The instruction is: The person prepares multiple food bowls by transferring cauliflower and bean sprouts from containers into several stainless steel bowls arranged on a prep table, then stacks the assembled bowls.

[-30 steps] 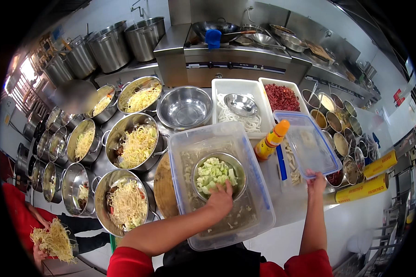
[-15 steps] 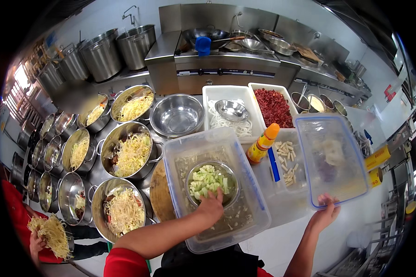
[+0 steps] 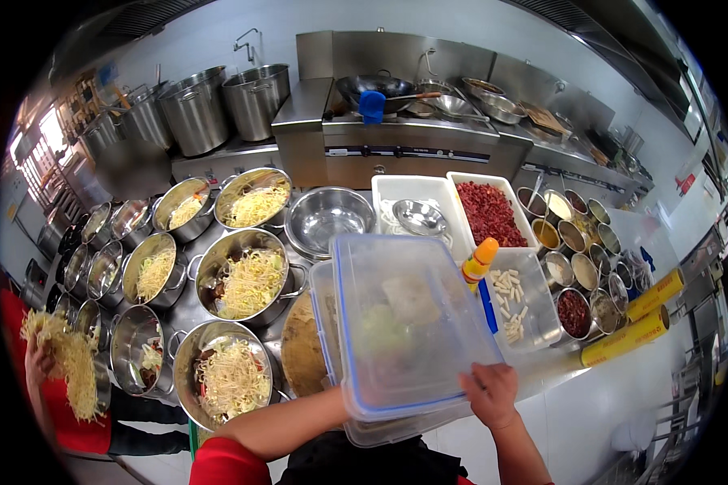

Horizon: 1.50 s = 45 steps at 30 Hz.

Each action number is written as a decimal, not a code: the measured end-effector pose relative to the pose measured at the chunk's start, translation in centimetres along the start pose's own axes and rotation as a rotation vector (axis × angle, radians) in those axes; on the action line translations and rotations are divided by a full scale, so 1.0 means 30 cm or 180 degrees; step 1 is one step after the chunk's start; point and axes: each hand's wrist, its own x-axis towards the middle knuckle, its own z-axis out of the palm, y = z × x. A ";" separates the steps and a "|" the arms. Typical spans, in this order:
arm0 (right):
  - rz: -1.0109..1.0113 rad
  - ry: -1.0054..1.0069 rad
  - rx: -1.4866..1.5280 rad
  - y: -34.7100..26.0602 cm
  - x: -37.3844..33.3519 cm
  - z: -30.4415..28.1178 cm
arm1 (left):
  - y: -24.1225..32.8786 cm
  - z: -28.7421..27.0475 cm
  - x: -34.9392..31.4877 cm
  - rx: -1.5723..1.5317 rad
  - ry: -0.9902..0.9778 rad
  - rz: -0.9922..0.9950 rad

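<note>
My right hand (image 3: 493, 394) is closed on the near right corner of a clear plastic lid (image 3: 416, 356) with a blue seal. The lid lies over a translucent storage bin (image 3: 324, 303), tilted and not lined up with its rim. Through the plastic shows a pale green blur, the cauliflower in a metal bowl. My left forearm (image 3: 299, 422) runs to the lid's near left edge, and the lid hides that hand. Right of the lid stands an orange and yellow squeeze bottle (image 3: 479, 263), partly covered.
Metal pots (image 3: 243, 279) of bean sprouts fill the left, by a round chopping board (image 3: 303, 347). Behind are an empty bowl (image 3: 329, 218) and white tubs (image 3: 453, 179). A clear tub (image 3: 542, 323) and seasoning pots (image 3: 574, 314) stand right. A co-worker's hand (image 3: 39, 356) holds sprouts.
My right hand has brought the lid leftward from beside the bin to over it. The cauliflower bowl and my left hand are now covered. The view has shifted slightly.
</note>
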 end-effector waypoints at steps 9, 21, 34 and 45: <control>-0.0314 -0.0494 0.0358 -0.007 -0.053 -0.021 | 0.395 -0.259 -0.341 0.0719 0.0700 0.0138; -0.0183 -0.1676 0.1076 -0.008 0.037 -0.054 | 0.207 -0.148 -0.299 -0.2001 0.2533 -0.1478; 0.1931 -0.1954 0.0331 0.078 0.178 0.121 | 0.128 -0.102 -0.305 -0.1216 0.2549 -0.1473; 0.3815 -0.1704 0.3468 0.226 0.228 0.040 | 0.155 -0.099 -0.301 -0.1505 0.2687 -0.1662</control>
